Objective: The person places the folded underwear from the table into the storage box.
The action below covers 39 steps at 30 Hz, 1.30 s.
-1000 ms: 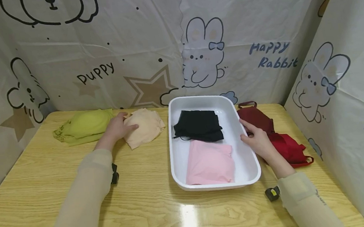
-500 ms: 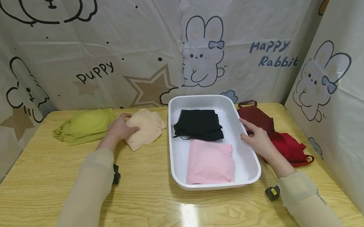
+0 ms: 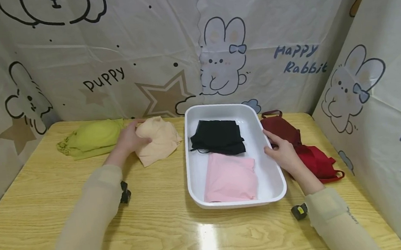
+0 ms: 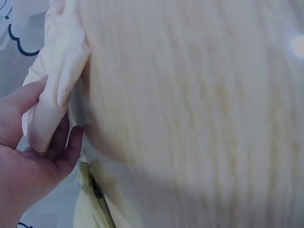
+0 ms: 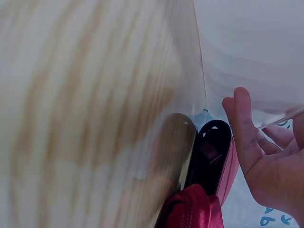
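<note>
A beige bra (image 3: 158, 139), soft and folded, lies at the back left of the table. My left hand (image 3: 128, 140) pinches its left edge; in the left wrist view the thumb (image 4: 31, 95) is on top and the other fingers go beneath the fabric. The bra's near edge lifts clear of the wood there. My right hand (image 3: 285, 152) holds the right rim of a white plastic tub (image 3: 270, 183), thumb and fingers on either side of the wall. Inside the tub, a folded black garment (image 3: 218, 136) lies behind a folded pink one (image 3: 231, 178).
A yellow-green garment (image 3: 93, 138) lies left of the left hand. Right of the tub sit a dark red bra (image 3: 282, 130) with a strap loop and a bright red one (image 3: 318, 163), partly behind the right hand. A printed curtain (image 3: 162, 43) walls the table's back and sides.
The left hand has shifted only slightly, and the near edge of the beige bra has moved a little. The right hand and the tub stay in place.
</note>
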Available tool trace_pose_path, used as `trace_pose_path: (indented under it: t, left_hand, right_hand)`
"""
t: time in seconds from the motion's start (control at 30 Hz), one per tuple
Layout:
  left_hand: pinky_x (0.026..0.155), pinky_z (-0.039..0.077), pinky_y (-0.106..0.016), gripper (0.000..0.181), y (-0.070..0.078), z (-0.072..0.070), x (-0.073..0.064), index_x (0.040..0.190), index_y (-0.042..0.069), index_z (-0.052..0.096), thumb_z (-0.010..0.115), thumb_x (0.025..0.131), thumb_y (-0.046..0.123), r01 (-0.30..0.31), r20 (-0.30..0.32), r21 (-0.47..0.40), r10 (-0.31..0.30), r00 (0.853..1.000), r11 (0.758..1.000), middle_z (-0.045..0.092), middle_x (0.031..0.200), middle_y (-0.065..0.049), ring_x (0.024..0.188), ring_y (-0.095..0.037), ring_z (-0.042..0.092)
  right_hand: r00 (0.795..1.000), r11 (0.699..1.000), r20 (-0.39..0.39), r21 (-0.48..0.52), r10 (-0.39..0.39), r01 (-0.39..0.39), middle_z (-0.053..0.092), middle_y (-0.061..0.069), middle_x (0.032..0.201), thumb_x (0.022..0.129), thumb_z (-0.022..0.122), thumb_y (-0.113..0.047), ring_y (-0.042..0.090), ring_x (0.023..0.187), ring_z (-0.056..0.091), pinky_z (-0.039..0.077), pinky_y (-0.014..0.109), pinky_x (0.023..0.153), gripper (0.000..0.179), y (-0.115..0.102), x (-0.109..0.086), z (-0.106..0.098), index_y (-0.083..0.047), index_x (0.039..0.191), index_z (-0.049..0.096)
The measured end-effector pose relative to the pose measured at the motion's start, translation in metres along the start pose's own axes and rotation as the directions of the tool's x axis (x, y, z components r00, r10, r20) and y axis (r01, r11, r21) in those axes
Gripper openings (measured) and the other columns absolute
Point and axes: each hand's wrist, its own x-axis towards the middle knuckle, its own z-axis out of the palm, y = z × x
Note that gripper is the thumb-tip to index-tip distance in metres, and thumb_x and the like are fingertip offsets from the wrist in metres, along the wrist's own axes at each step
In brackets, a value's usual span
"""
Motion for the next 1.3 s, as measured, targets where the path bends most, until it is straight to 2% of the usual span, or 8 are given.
trace_pose_path:
  t: [0.13,0.4,0.77,1.17,1.3]
  left_hand:
    - [0.103,0.036,-0.054,0.069,0.003,-0.004,-0.002,0.139,0.005,0.04,0.075,0.079,0.012,-0.015,-0.016,-0.048,0.014,1.0,0.999,0.041,0.139,-0.027,0.124,-0.043,0.041]
    - [0.105,0.034,-0.052,0.069,0.005,-0.008,-0.006,0.14,0.008,0.041,0.075,0.081,0.017,0.019,-0.018,-0.166,-0.022,1.0,0.986,0.035,0.145,-0.024,0.131,-0.041,0.035]
    - [0.112,0.024,-0.05,0.059,0.011,-0.012,-0.011,0.136,0.011,0.049,0.073,0.084,0.021,0.031,-0.008,-0.206,-0.033,0.999,0.978,0.037,0.149,-0.009,0.14,-0.034,0.024]
    - [0.112,0.025,-0.052,0.058,0.03,-0.022,-0.025,0.133,0.015,0.052,0.076,0.081,0.025,0.057,-0.035,-0.201,-0.065,0.997,0.978,0.035,0.15,-0.011,0.138,-0.037,0.027]
    - [0.111,0.028,-0.049,0.058,0.036,-0.027,-0.03,0.133,0.013,0.053,0.076,0.08,0.023,0.061,-0.046,-0.24,-0.074,0.996,0.969,0.038,0.148,-0.01,0.137,-0.035,0.03]
  right_hand:
    - [1.0,1.0,-0.003,-0.001,-0.005,0.005,0.057,0.022,0.122,0.092,0.055,-0.016,0.028,0.087,0.058,0.054,0.035,0.078,0.059,0.0,0.0,0.0,-0.012,0.147,0.035]
    - [1.0,1.0,-0.013,0.002,-0.016,0.016,0.058,0.022,0.121,0.091,0.056,-0.015,0.028,0.087,0.059,0.054,0.036,0.076,0.059,0.001,0.001,0.0,-0.012,0.146,0.036]
    - [1.0,1.0,0.003,0.014,0.007,-0.007,0.056,0.022,0.124,0.092,0.056,-0.016,0.029,0.088,0.058,0.055,0.038,0.08,0.06,0.0,0.0,0.0,-0.013,0.147,0.033]
    - [1.0,1.0,-0.008,0.007,-0.008,0.008,0.058,0.023,0.121,0.091,0.056,-0.015,0.029,0.087,0.059,0.054,0.037,0.078,0.059,-0.002,-0.001,0.001,-0.011,0.146,0.035]
    - [1.0,1.0,-0.005,0.005,0.005,-0.005,0.058,0.022,0.122,0.091,0.056,-0.015,0.029,0.088,0.058,0.054,0.036,0.078,0.059,-0.003,-0.001,0.001,-0.012,0.147,0.035]
